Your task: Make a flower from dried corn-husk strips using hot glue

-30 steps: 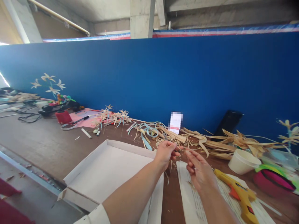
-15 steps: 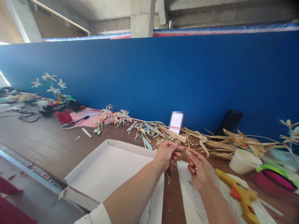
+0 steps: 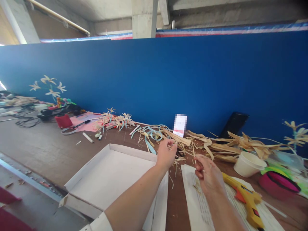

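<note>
My right hand (image 3: 209, 175) is closed in a pinch on a thin tan strip of dried plant fibre (image 3: 193, 147), which stands up from the fingertips. To its left, my left hand (image 3: 166, 154) hovers by the heap of strips, fingers loosely bent and apart, with nothing visible in them. Dried husk strips (image 3: 181, 140) and small offcuts lie just beyond both hands. Pale blue ribbon (image 3: 150, 146) curls beside the heap. A printed paper sheet (image 3: 190, 189) lies beneath my right hand.
A shallow white box (image 3: 120, 179) sits under my left forearm. A yellow glue gun (image 3: 249, 199), a white cup (image 3: 249, 164) and a pink round container (image 3: 276, 186) are on the right. Husk flowers (image 3: 125, 119) lie farther left. A blue partition (image 3: 144, 77) borders the table.
My hands have parted. The left has moved slightly left and up, letting go of the strip. The right stays near its place, with the strip now upright in its pinch.
</note>
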`<control>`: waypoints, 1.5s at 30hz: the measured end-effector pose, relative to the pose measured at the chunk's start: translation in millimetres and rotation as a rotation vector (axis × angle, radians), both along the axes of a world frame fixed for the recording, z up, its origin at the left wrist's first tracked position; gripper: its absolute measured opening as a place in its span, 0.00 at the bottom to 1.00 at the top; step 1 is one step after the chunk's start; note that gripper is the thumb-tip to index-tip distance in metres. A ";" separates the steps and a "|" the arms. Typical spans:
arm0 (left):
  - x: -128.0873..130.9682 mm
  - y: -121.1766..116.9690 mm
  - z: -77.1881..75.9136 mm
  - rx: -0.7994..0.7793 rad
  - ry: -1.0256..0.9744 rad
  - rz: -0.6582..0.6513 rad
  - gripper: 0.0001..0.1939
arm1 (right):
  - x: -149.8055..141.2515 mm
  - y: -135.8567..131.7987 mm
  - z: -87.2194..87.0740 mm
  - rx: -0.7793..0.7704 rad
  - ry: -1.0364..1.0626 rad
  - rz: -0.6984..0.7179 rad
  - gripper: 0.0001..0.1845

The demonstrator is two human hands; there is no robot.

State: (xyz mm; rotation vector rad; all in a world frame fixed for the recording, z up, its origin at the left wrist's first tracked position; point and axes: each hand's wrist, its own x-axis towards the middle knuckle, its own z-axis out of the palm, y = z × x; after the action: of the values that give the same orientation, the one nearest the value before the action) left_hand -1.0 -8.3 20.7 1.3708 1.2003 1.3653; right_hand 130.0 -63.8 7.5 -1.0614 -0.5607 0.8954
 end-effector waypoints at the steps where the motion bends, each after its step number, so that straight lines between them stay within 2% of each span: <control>1: -3.2 0.3 2.1 0.134 0.107 0.059 0.12 | 1.1 0.1 -0.4 -0.018 -0.011 -0.005 0.11; 3: -7.5 0.0 5.5 0.302 0.246 0.016 0.11 | 2.4 0.1 -1.2 -0.065 -0.042 -0.001 0.11; 5: -7.9 -1.2 6.1 0.349 0.308 -0.171 0.10 | 2.2 -0.2 -1.2 -0.127 -0.083 0.014 0.10; 8: -2.6 -3.1 1.2 0.273 0.321 -0.467 0.11 | 0.6 -0.7 -0.8 -0.196 -0.150 0.033 0.10; 10: 1.5 -3.4 -3.5 0.207 0.308 -0.549 0.12 | 0.3 -0.7 -1.4 -0.215 -0.191 0.036 0.10; 15: 5.5 -1.2 -9.2 -0.002 0.252 -0.562 0.15 | 4.1 1.8 -9.2 -0.247 -0.313 0.074 0.13; 18: 5.9 -0.6 -8.2 -0.127 0.164 -0.572 0.13 | 6.6 2.8 -13.2 -0.266 -0.445 0.067 0.17; 23: 7.2 -0.8 -5.8 -0.207 0.083 -0.568 0.10 | 6.3 -0.3 -8.4 -0.234 -0.727 0.005 0.18; 26: 7.2 -0.5 -4.7 -0.234 0.061 -0.577 0.08 | 4.5 -2.1 -3.8 -0.213 -0.815 -0.035 0.16; 31: 6.7 0.4 -5.7 -0.244 0.073 -0.572 0.08 | 4.5 -1.3 -4.4 -0.217 -0.846 -0.062 0.16; 36: 8.3 1.9 -11.2 -0.233 0.096 -0.531 0.09 | 3.9 -1.5 -4.9 -0.179 -0.871 -0.025 0.16; 41: 9.2 0.0 -11.0 -0.259 0.105 -0.516 0.07 | 2.5 -2.4 -2.4 -0.139 -0.824 -0.008 0.15; 45: 9.3 -0.6 -10.4 -0.232 0.131 -0.492 0.07 | 5.4 -0.5 -9.1 -0.149 -0.761 0.009 0.17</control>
State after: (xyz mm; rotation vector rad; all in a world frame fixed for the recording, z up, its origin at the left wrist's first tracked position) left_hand 8.2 -8.9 10.3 1.4776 0.9800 0.7793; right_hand 135.5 -64.3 -1.7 -1.5397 -1.1380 0.5201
